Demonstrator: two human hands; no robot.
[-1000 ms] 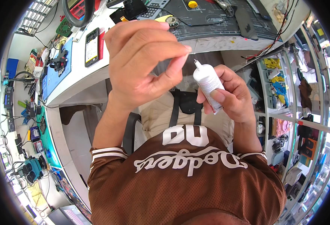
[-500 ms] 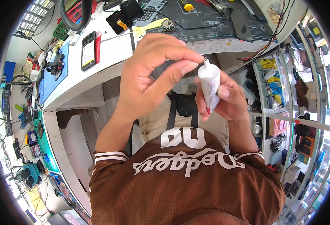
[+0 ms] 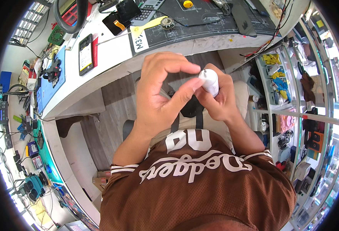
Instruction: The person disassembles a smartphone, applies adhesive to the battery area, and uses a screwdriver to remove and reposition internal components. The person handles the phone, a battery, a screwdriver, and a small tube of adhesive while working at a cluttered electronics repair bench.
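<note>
Both hands have drawn together over the lap, below the table (image 3: 111, 57) edge. Right hand (image 3: 219, 102) wraps a small white bottle (image 3: 210, 81) upright; left hand (image 3: 161, 94) pinches its tip, seemingly working the cap. Next likely needs a steady twist.

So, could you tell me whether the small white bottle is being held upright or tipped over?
Roughly upright: the small white bottle stands nozzle-up in the right hand, while the left hand pinches at its tip. Whether it is capped, I cannot tell.
</note>
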